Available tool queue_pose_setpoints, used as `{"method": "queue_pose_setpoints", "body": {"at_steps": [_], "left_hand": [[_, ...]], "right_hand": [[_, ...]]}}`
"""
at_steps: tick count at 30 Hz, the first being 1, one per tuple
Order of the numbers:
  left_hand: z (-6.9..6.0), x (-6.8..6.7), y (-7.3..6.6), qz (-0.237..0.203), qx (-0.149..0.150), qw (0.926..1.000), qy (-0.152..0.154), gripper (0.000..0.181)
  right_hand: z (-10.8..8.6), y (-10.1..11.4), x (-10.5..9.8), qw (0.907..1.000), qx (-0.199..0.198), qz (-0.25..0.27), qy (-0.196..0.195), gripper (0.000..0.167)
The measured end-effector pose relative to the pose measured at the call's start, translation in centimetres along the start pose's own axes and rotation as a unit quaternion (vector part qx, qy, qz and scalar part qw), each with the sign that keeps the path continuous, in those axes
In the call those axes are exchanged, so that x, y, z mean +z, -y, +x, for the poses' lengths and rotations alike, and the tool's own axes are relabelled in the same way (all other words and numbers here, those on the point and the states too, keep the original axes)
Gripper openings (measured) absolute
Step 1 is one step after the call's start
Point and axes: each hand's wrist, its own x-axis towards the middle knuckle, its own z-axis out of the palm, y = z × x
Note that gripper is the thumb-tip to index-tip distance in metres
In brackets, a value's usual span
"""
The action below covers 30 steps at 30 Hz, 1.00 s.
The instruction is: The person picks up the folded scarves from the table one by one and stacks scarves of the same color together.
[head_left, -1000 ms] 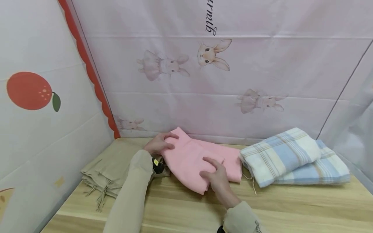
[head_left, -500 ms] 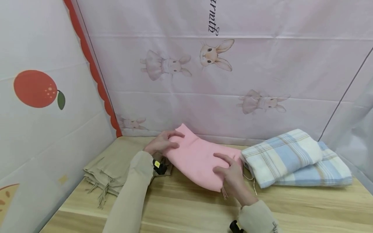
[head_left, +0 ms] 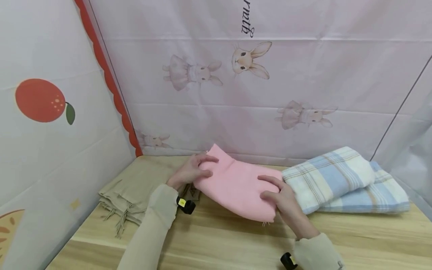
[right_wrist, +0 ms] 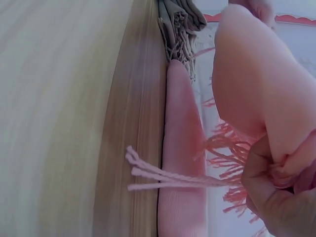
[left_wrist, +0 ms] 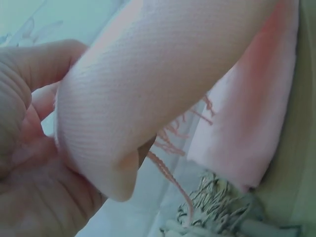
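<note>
A folded pink scarf [head_left: 237,187] with tasselled fringe lies in the middle of the table in the head view. My left hand [head_left: 191,171] pinches its left edge, and my right hand [head_left: 286,199] grips its right end. The upper part sags between both hands. In the right wrist view a lower pink fold [right_wrist: 185,163] rests on the wood, apart from the raised part [right_wrist: 261,74]. Strands of pink fringe [right_wrist: 173,178] hang beside the right fingers. The left wrist view shows the cloth [left_wrist: 148,74] curving between thumb and fingers of the left hand.
A folded beige scarf [head_left: 135,183] with tassels lies left, partly behind the left forearm. Right of the pink scarf, a folded blue and white plaid scarf [head_left: 330,176] lies close by. A printed rabbit curtain [head_left: 216,123] hangs behind the wooden table [head_left: 216,247].
My right hand has moved right with its end of the pink scarf, spreading the upper part over the lower fold. My left hand has shifted slightly right, still holding the edge.
</note>
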Motion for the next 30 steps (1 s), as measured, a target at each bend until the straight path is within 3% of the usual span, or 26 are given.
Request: {"method": "queue_pose_setpoints", "body": {"at_steps": [12,19,30], "left_hand": [[-2.7,2.1,-0.5,-0.022,0.034,0.9987,-0.031,0.044],[-4.6,3.6,-0.7,-0.040,0.017,0.9964,-0.073,0.044],[-7.2,5.1,-0.9,-0.050,0.003,0.9952,-0.084,0.044]], "right_hand": [[-1.1,0.3,-1.7,0.9990,-0.016,0.007,0.041,0.053],[-2.1,0.4,-2.3,0.9977,-0.014,0.002,0.066,0.050],[-3.7,0.5,-3.0,0.9952,-0.004,-0.015,0.097,0.049]]}}
